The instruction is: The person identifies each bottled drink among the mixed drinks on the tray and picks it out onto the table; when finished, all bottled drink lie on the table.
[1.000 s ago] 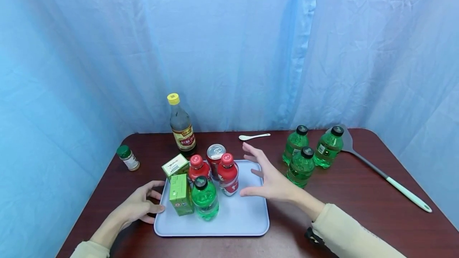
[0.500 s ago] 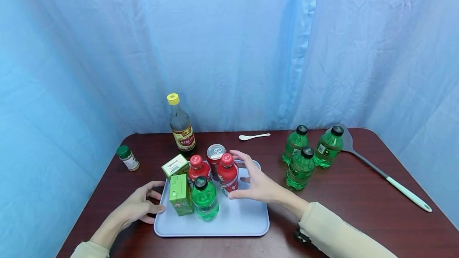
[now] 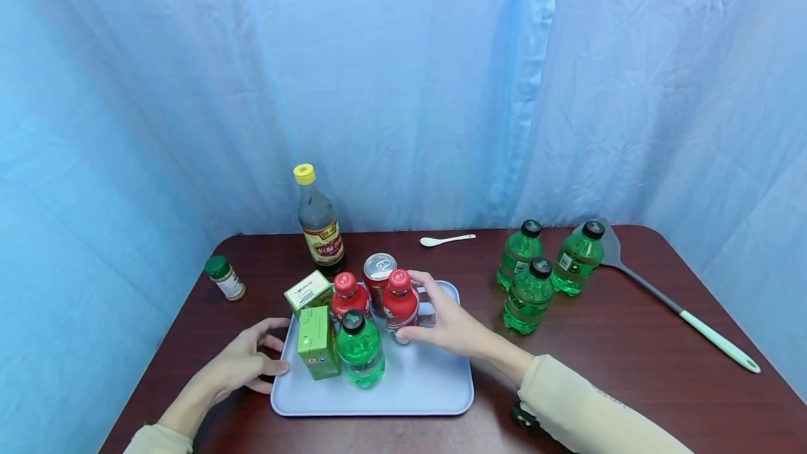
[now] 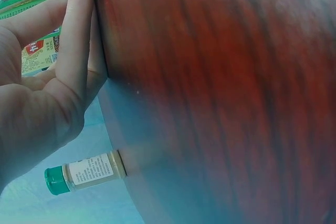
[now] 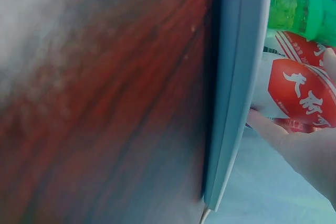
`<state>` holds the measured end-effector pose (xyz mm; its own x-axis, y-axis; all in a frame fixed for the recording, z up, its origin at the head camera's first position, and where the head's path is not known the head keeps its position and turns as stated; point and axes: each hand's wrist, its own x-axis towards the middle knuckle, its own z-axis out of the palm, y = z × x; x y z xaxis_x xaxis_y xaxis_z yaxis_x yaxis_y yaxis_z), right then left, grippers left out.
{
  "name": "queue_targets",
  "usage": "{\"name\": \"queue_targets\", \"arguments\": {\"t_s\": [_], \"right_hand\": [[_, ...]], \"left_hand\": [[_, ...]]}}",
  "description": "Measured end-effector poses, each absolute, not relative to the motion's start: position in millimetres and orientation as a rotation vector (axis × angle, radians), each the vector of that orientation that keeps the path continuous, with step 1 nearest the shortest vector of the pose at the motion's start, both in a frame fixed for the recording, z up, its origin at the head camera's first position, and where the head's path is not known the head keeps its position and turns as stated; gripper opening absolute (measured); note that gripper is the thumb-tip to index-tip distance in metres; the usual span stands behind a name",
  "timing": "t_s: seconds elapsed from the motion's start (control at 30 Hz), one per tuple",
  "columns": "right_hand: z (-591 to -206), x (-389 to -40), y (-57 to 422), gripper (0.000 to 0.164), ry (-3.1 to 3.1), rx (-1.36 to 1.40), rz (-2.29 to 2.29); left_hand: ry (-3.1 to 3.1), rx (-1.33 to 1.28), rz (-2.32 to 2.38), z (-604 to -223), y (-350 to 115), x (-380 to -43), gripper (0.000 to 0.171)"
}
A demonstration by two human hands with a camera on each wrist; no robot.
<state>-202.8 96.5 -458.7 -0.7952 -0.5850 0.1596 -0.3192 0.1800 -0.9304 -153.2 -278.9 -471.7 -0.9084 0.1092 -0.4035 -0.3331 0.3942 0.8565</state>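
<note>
On the pale blue tray [image 3: 435,384] stand two red bottles, a red cola can [image 3: 380,270], a green-capped-in-black bottle [image 3: 361,352] and two green drink cartons [image 3: 318,342]. My right hand [image 3: 450,324] holds the right-hand red bottle [image 3: 399,303], thumb at its near side and fingers behind it. In the right wrist view this red bottle [image 5: 299,90] stands within the hand, partly cut off by the frame. My left hand [image 3: 249,359] rests at the tray's left rim, fingers spread and touching the edge. The other red bottle [image 3: 345,293] is partly hidden by the green one.
Behind the tray stand a yellow-capped dark sauce bottle [image 3: 320,226] and a white spoon [image 3: 446,240]. A green-capped spice jar [image 3: 225,277] is at the left. Three green bottles [image 3: 528,296] and a long-handled spatula [image 3: 656,291] are at the right.
My right hand has moved left from the open side of the tray to the right-hand red bottle and closed round it. The left hand has kept its place.
</note>
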Motion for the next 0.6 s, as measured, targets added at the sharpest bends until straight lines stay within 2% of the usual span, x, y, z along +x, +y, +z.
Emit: {"name": "queue_targets", "arguments": {"t_s": [0.6], "right_hand": [[-462.6,-209.5,95.7,0.083,2.181,-0.923,-1.685]], "left_hand": [[2.271,-0.214,1.523,-471.3,-275.9,-153.6,0.082]]}}
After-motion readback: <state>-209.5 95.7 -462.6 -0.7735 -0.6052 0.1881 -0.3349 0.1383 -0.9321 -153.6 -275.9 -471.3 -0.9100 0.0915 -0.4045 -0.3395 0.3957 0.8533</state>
